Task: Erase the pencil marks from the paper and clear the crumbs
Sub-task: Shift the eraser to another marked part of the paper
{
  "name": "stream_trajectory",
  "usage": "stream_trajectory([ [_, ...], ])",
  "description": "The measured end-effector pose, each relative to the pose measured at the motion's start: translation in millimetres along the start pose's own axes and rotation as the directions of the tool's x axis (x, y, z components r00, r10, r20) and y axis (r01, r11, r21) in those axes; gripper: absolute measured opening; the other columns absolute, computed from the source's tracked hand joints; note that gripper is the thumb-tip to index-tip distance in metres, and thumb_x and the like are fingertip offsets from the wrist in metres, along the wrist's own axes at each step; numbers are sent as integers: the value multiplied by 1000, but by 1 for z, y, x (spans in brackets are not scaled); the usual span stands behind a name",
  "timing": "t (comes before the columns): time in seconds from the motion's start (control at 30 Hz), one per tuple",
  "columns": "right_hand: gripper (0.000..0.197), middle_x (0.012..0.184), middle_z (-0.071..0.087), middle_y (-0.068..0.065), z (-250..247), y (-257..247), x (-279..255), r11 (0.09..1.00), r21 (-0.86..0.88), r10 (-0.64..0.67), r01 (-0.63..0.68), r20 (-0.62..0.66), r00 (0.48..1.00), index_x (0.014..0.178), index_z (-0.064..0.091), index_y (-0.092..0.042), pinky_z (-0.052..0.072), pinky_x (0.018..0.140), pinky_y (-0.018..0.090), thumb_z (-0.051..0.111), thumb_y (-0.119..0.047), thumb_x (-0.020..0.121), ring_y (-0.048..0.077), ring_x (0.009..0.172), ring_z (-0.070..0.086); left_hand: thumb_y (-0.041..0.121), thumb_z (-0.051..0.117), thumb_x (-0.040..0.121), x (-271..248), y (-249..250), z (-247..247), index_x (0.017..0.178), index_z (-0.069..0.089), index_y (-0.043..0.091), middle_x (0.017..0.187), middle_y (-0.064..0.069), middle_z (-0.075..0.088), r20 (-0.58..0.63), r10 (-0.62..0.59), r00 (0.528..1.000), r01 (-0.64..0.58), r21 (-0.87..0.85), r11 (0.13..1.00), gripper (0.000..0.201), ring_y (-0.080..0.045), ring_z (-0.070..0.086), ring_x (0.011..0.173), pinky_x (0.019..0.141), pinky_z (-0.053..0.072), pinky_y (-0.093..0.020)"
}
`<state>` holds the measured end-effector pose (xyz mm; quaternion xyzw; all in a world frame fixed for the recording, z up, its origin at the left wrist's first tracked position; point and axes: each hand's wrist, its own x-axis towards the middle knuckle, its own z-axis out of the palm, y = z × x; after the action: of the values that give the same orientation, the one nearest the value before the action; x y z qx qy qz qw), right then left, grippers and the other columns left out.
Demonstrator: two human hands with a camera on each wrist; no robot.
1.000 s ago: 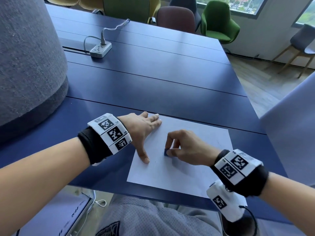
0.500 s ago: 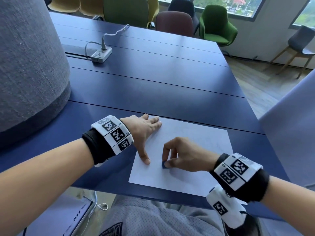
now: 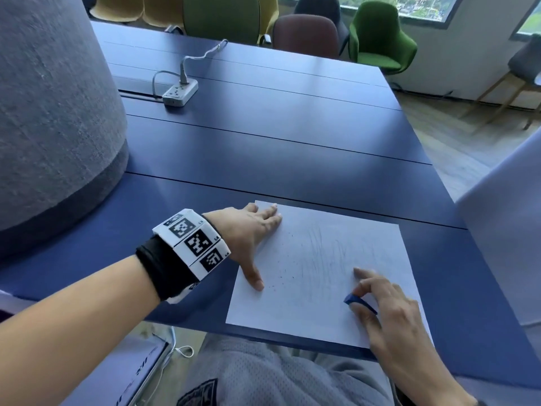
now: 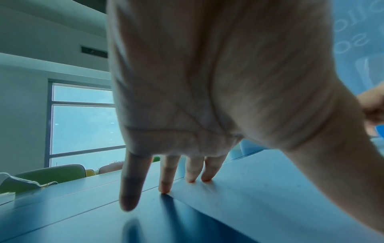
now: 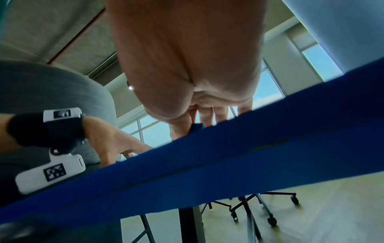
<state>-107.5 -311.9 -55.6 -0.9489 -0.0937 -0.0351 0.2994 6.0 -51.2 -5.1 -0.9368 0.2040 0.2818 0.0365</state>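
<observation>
Most of the eraser (image 3: 357, 302) is covered by the fingers of the right hand (image 3: 392, 312); only a blue corner is seen, and its shape cannot be told. In the right wrist view the paper is hidden behind the table (image 5: 228, 157) edge, and the eraser (image 5: 196, 127) is blurred. The pencil marks (image 3: 325, 253) are too faint to be read. The crumbs (image 3: 282, 278) are too small to be counted. The right forearm is cut by the lower edge of the head view.

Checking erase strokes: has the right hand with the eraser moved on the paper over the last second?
Yes. The right hand, pinching the blue eraser, has slid right across the paper, away from the left hand's thumb toward the sheet's right edge.
</observation>
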Motion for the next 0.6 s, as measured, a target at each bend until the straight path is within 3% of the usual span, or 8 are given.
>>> stream_trajectory([
  [0.1, 44, 133, 54, -18, 8, 9, -5, 999, 31, -43, 44, -41, 998, 87, 42, -43, 37, 103, 48, 67, -7, 85, 8, 133, 44, 58, 76, 71, -11, -1, 6, 156, -4, 18, 162, 2, -16, -24, 8, 1000, -8, -16, 1000, 123, -18, -7, 149, 120, 13, -45],
  [0.2, 40, 132, 54, -23, 10, 16, -6, 997, 65, -29, 33, -62, 998, 88, 40, -41, 36, 106, 51, 64, -8, 88, -3, 133, 38, 50, 60, 88, -36, 7, 18, 155, -5, 15, 161, -6, -18, -134, -16, 991, 15, -6, 1000, 100, -18, -9, 149, 121, 9, -40],
  [0.3, 39, 133, 52, -26, 13, 18, -7, 997, 75, -27, 33, -74, 997, 88, 37, -42, 30, 109, 48, 60, -10, 90, -14, 133, 29, 61, 41, 94, -53, 45, 34, 153, -14, 16, 157, -5, -28, -231, -49, 972, 39, -52, 998, 93, -18, -21, 147, 121, 0, -42],
  [0.4, 28, 132, 54, -25, 16, 20, -7, 995, 94, -25, 35, -104, 994, 90, 36, -43, 29, 108, 50, 51, -19, 92, -13, 132, 31, 70, 10, 88, -46, 102, 58, 150, -23, 21, 150, 4, -43, -276, 16, 961, -68, -183, 981, 86, -14, -40, 137, 117, -11, -48],
  [0.43, 24, 131, 55, -24, 16, 19, -6, 994, 99, -29, 41, -119, 992, 90, 36, -43, 30, 108, 50, 49, -22, 89, -14, 131, 31, 71, 4, 86, -39, 114, 69, 152, -18, 22, 152, 5, -39, -329, 36, 944, -107, -202, 973, 86, -13, -38, 138, 116, -11, -50],
  [0.53, 21, 129, 57, -22, 18, 20, -6, 993, 106, -45, 61, -147, 988, 91, 38, -40, 26, 105, 43, 50, -23, 85, -22, 129, 26, 70, 3, 93, -22, 130, 92, 155, 16, 17, 163, -2, -1, -411, 27, 911, -113, -186, 976, 82, -19, -6, 150, 111, 2, -53],
  [0.6, 19, 129, 58, -20, 19, 19, -7, 992, 110, -45, 61, -141, 989, 89, 38, -37, 24, 105, 41, 49, -23, 85, -24, 129, 25, 70, 3, 95, -12, 123, 103, 154, 14, 20, 162, -1, -1, -453, 40, 891, -126, -163, 979, 79, -21, -8, 149, 111, -2, -54],
])
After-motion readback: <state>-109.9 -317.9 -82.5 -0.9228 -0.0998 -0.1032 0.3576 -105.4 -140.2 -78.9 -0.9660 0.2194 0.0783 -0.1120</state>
